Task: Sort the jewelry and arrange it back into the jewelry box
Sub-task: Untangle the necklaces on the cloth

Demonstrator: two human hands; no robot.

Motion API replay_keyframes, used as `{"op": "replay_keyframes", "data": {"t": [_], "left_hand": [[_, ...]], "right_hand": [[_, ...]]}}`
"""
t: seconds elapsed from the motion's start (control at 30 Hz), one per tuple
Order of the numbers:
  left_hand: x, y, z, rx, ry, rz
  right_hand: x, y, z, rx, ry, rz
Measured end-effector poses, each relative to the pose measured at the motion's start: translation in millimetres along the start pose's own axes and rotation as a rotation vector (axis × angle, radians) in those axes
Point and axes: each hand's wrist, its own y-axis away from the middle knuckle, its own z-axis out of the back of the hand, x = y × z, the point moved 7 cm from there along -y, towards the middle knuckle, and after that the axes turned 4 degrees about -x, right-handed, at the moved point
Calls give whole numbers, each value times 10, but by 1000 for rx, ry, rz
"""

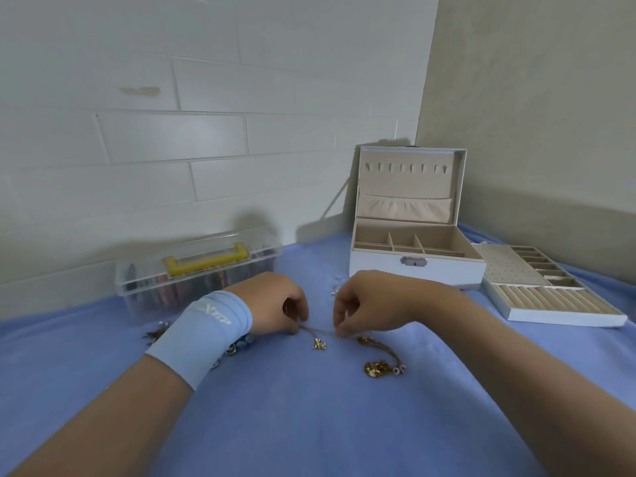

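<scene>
At the middle of the blue cloth point(309, 425), both hands are down on one fine chain point(318, 330). The left hand point(275, 304) pinches one end and the right hand point(364, 304) pinches the other. The chain runs left to right between them, its small gold pendant point(319, 344) resting on the cloth. The open jewelry box point(413, 270) stands beyond the right hand, toward the far right corner, lid up, so the right hand looks the nearer carrier. A gold tangle point(377, 368) waits just beside the right wrist.
</scene>
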Motion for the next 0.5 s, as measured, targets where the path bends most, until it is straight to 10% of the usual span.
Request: {"op": "replay_keyframes", "data": {"t": [0.27, 0.5], "left_hand": [[187, 28, 17, -92, 197, -53], [216, 89, 70, -105, 599, -44]], "right_hand": [[39, -280, -105, -18, -105, 68], [-170, -288, -168, 21, -923, 62]]}}
